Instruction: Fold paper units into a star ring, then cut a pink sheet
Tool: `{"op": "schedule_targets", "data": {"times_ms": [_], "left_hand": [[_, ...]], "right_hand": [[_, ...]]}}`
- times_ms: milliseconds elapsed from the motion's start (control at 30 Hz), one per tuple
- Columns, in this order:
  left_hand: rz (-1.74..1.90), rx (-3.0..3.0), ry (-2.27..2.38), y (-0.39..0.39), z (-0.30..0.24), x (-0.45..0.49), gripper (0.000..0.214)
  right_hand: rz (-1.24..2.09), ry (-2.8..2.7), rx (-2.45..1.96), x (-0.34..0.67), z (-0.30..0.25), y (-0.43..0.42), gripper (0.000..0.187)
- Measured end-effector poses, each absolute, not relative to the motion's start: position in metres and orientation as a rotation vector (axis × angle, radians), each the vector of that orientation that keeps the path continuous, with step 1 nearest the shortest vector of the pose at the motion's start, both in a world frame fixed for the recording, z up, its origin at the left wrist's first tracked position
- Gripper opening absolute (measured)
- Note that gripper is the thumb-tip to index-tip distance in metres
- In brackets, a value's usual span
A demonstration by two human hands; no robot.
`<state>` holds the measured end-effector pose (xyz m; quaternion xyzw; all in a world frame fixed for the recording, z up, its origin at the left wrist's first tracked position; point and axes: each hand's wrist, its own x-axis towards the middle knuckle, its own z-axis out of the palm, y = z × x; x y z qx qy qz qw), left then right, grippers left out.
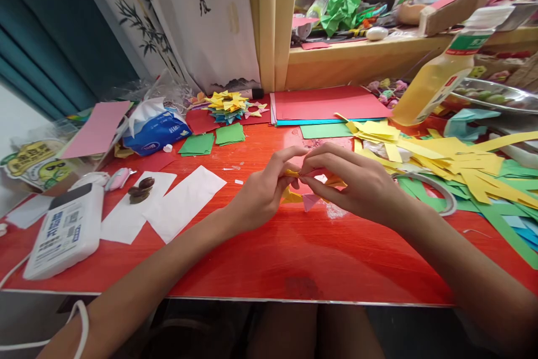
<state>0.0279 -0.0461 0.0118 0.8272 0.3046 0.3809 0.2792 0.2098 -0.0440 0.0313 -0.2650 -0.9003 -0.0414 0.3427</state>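
Note:
My left hand (263, 188) and my right hand (357, 177) meet above the middle of the red table, fingertips almost touching. Between them they pinch a small folded yellow paper (291, 173); the fingers cover most of it. Just beneath the hands are more folded pieces, one yellow and one pink paper piece (310, 202). Whether these are joined to the pinched paper I cannot tell. A roll of tape (449, 201) lies to the right of my right hand, partly behind the forearm.
Cut yellow paper strips (458, 157) and green sheets spread over the right side, near a leaning bottle of yellow liquid (432, 79). Red paper (332, 102) lies at the back, beside stacked paper stars (229, 104). At left are a tissue pack (156, 130) and a white device (67, 233).

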Motion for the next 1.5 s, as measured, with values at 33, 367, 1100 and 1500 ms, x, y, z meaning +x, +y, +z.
{"op": "schedule_targets", "data": {"times_ms": [33,367,1100,1500], "left_hand": [[1.019,2.215,0.818,-0.0461,0.0117,0.0278,0.039],[1.041,2.19,0.79,-0.0472,0.0104,0.0281,0.038],[0.982,2.184,0.783,-0.045,0.0087,0.027,0.041],[0.897,2.081,0.803,-0.0443,0.0149,0.0267,0.041]], "right_hand": [[-0.101,-2.339,-0.69,0.2096,0.0314,-0.044,0.008],[0.046,-2.336,-0.698,0.2088,0.0356,-0.0441,0.009],[0.051,-2.37,-0.714,0.2113,0.0339,-0.0411,0.015],[0.14,-2.376,-0.818,0.2084,0.0343,-0.0414,0.01]]}}
